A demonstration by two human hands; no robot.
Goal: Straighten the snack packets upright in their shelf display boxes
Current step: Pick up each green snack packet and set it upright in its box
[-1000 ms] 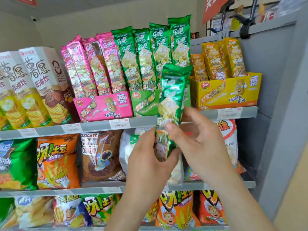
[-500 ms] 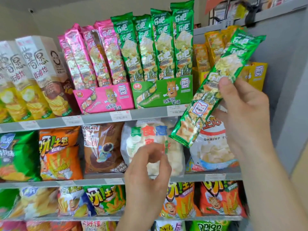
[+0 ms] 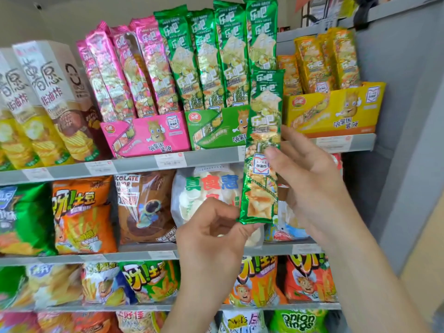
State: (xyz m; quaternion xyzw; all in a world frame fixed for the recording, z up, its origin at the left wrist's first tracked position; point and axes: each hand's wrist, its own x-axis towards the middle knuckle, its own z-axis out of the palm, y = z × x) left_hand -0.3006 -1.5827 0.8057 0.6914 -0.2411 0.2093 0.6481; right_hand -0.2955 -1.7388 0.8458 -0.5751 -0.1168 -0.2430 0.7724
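Note:
A long green snack packet stands upright in the air in front of the green display box on the top shelf. My right hand grips its middle from the right, thumb on the front. My left hand pinches its bottom edge. Several green packets stand upright in the green box. Pink packets lean left in the pink display box. Yellow packets stand in the yellow display box at the right.
Tall chip cartons lean at the left of the top shelf. Bagged snacks fill the lower shelves. A grey side panel closes the shelving on the right. The shelf edge carries price labels.
My right hand swung the green packet from a tilt at the upper right to upright in front of the green box. My left hand rose and took hold of its bottom edge.

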